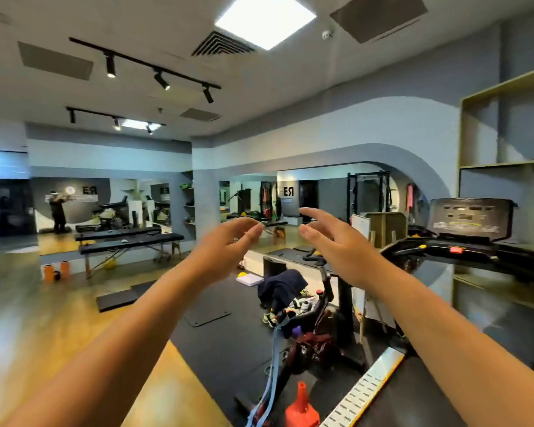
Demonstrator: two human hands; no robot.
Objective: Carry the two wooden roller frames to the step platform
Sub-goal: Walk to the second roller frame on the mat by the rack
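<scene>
Open wood floor [28, 318] lies left of the black mat [228, 340]; left hand [225, 245] and right hand [333, 241] reach forward, spread, empty

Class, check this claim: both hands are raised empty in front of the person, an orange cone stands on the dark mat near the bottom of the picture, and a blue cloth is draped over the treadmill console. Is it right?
Not quite. In the head view the blue cloth is draped over the exercise bike, not the treadmill console. The left hand and right hand are raised and empty, and the orange cone stands on the dark mat.
</scene>
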